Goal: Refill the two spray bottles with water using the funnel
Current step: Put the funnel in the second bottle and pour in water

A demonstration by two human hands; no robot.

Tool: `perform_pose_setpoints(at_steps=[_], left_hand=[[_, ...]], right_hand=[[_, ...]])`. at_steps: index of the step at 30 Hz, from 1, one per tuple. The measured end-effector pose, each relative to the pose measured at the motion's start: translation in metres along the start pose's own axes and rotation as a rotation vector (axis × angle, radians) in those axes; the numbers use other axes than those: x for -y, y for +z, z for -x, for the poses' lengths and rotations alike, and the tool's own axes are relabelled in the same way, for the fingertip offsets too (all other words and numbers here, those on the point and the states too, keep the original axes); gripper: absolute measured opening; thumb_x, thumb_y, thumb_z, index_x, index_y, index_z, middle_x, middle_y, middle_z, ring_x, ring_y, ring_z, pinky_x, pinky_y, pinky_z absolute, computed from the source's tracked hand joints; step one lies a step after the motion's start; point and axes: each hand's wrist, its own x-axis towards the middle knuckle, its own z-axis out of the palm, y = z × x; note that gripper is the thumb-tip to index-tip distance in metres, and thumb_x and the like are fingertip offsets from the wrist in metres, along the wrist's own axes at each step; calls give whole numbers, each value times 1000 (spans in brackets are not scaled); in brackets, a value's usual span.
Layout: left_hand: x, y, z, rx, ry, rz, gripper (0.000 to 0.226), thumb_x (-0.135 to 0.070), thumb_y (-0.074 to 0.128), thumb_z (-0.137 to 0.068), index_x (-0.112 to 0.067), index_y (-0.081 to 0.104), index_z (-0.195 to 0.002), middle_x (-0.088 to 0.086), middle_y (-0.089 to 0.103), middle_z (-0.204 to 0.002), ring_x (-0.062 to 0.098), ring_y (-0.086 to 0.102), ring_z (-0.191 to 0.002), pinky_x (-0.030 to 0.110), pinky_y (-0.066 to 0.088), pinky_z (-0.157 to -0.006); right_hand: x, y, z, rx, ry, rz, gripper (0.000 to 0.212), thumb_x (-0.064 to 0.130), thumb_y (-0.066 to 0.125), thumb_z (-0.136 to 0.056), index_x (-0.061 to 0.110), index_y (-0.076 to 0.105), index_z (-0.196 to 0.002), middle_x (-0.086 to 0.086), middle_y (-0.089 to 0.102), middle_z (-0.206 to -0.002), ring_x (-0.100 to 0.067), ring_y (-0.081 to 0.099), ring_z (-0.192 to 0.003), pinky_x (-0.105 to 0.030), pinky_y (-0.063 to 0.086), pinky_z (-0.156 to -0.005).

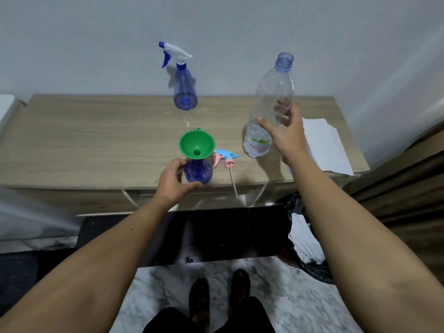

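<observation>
The light is dim and cool, bluish and even, with no hard highlights. Soft, faint shadows fall on the wall (216, 32) behind the capped spray bottle (185, 90) and on the table (96, 140) beside the right hand (286, 133). The space under the table is nearly black — detail is lost there. The whole picture looks soft and smeared, with the water bottle (269, 111) label only partly readable. The wide lens bends the table's edges and stretches the forearms — most at the lower corners.
</observation>
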Motion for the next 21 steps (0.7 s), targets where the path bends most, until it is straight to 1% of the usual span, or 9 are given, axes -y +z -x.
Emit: perform_pose_setpoints(at_steps=[5, 7, 10, 13, 15, 16, 18, 20, 21], left_hand=[[-4, 4, 2, -9, -18, 27, 74, -7, 102, -57, -10, 59, -119, 13, 68, -122, 24, 69, -111, 33, 58, -98], [-5, 3, 2, -9, -11, 22, 74, -7, 102, -57, -11, 60, -118, 13, 68, -122, 23, 70, -111, 31, 57, -98], [-6, 3, 3, -15, -5, 18, 74, -8, 102, -57, -12, 60, -118, 13, 68, -123, 23, 70, -112, 30, 57, -99], [-7, 4, 4, -22, -2, 10, 74, -7, 101, -58, -13, 59, -118, 13, 67, -123, 22, 69, -112, 23, 56, -97], [-8, 4, 4, -19, -2, 17, 74, -8, 101, -58, -14, 59, -118, 13, 67, -123, 22, 69, -112, 27, 57, -98], [-7, 4, 4, -19, -1, 20, 73, -8, 102, -58, -14, 59, -117, 13, 67, -123, 22, 69, -111, 29, 57, -98], [-6, 4, 4, -21, -7, 19, 73, -7, 101, -58, -14, 59, -117, 13, 67, -123, 20, 69, -110, 23, 56, -96], [-6, 5, 4, -18, -10, 26, 73, -6, 101, -58, -15, 58, -117, 12, 67, -124, 18, 68, -109, 17, 54, -94], [-5, 6, 3, -21, -12, 32, 74, -6, 101, -58, -16, 58, -118, 12, 67, -124, 18, 68, -110, 17, 54, -94]], right_hand=[[-5, -3, -15, 30, -3, -44, 75, 41, 91, -73, 36, 52, -137, 5, 60, -136, -14, 59, -125, -44, 53, -109], [-6, -3, -18, 47, -10, -38, 77, 40, 92, -72, 40, 52, -137, 5, 59, -137, -13, 59, -126, -41, 54, -108], [-9, -3, -20, 55, -8, -44, 76, 38, 93, -74, 37, 53, -139, 4, 59, -137, -13, 58, -127, -40, 53, -109], [-14, -3, -20, 52, -2, -52, 79, 46, 92, -70, 36, 54, -138, 6, 60, -138, -14, 58, -128, -43, 52, -111], [-17, -4, -18, 55, 5, -54, 80, 46, 93, -69, 38, 54, -138, 8, 59, -139, -14, 58, -129, -41, 52, -111], [-18, -5, -17, 59, 6, -52, 81, 45, 93, -69, 38, 53, -139, 10, 59, -140, -14, 57, -130, -39, 52, -110], [-19, -5, -13, 55, -3, -55, 83, 36, 95, -71, 35, 51, -143, 10, 57, -142, -13, 56, -132, -29, 52, -106], [-24, -2, -8, 4, 7, -84, 86, 24, 94, -75, 25, 47, -148, 4, 54, -146, -14, 56, -133, -15, 52, -96], [-28, 0, -3, -36, 18, -102, 86, 19, 94, -76, 20, 46, -148, 0, 53, -147, -16, 56, -133, -13, 53, -92]])
